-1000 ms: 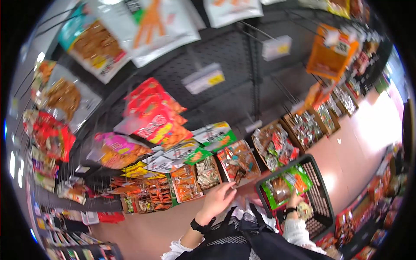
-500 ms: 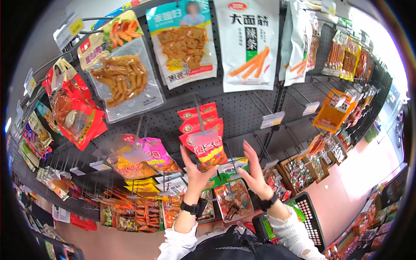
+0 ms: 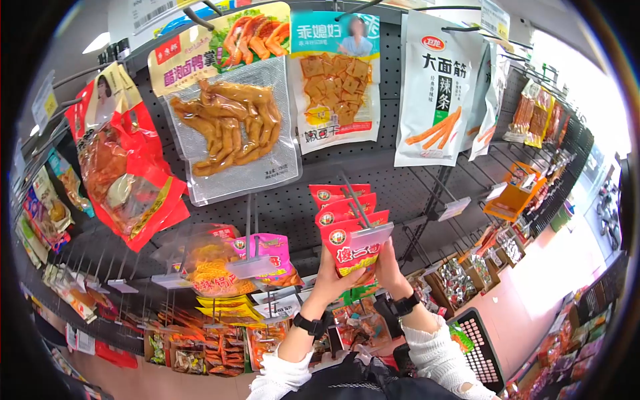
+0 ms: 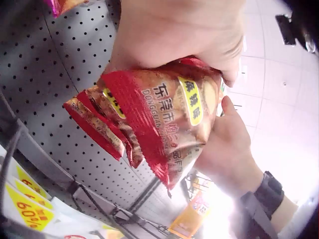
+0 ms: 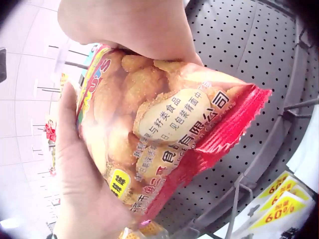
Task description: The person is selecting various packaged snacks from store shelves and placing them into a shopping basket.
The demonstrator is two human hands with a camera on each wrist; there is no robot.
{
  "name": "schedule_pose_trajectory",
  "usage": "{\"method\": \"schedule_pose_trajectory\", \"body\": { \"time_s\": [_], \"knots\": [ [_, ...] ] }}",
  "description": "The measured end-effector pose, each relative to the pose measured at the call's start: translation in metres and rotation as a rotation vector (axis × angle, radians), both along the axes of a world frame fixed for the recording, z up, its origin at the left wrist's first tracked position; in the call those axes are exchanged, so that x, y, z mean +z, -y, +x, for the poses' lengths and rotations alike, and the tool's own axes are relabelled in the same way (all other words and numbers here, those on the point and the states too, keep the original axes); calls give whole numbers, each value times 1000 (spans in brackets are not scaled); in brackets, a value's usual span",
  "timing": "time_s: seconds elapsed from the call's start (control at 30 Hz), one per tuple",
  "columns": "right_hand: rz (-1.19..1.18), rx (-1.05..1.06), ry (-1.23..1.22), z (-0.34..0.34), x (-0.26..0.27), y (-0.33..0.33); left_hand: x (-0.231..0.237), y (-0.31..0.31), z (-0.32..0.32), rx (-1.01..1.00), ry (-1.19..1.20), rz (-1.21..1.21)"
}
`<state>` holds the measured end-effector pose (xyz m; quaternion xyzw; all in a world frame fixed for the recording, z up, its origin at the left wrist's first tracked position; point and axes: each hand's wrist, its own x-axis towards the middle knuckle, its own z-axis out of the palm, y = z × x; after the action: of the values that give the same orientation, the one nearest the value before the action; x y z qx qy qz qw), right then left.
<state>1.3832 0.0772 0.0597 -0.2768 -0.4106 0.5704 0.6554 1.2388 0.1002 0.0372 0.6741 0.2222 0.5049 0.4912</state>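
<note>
Several red snack bags hang one behind another on a hook in the head view, and both hands hold the front red bag (image 3: 355,248) from its two sides. The left hand (image 3: 333,279) grips its left side, the right hand (image 3: 389,268) its right side. In the left wrist view the left hand (image 4: 179,35) lies over the bag (image 4: 172,119), with two more bags behind it. Up close in the right wrist view, the right hand (image 5: 134,30) curls over the bag (image 5: 154,119), printed with nuts. Some fingertips are hidden behind the bag.
Larger packs hang above, among them a duck-feet pack (image 3: 233,127) and a white pack (image 3: 437,93). A pink bag (image 3: 270,257) hangs at the left. Boxes of small snacks (image 3: 460,283) line the lower shelf. A dark basket (image 3: 483,353) stands at lower right.
Both hands came up from below, the right one out of the basket, and have closed on the front red bag. The head view has shifted, bringing the shelf nearer.
</note>
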Motion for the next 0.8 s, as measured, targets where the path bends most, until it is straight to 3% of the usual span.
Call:
{"method": "schedule_pose_trajectory", "body": {
  "time_s": [0.07,0.13,0.23,0.33,0.47,0.5,0.63,0.8],
  "knots": [
    [65,-120,164,-6,10,23,6,10,2,74,-57,66],
    [8,-112,132,-10,32,42,20,27,0,106,-52,5],
    [-8,-140,310,-17,62,60,38,42,-5,82,-36,-84],
    [61,-170,376,-19,61,68,50,54,-10,85,-33,-123],
    [-2,-238,285,-33,67,82,61,70,-15,95,-26,-163],
    [4,-265,298,-33,64,85,65,74,-16,39,24,-258],
    [-3,-267,285,-34,76,95,64,80,-27,-136,61,-243],
    [36,-263,318,-37,77,104,65,88,-36,-175,32,-294]
  ]
}}
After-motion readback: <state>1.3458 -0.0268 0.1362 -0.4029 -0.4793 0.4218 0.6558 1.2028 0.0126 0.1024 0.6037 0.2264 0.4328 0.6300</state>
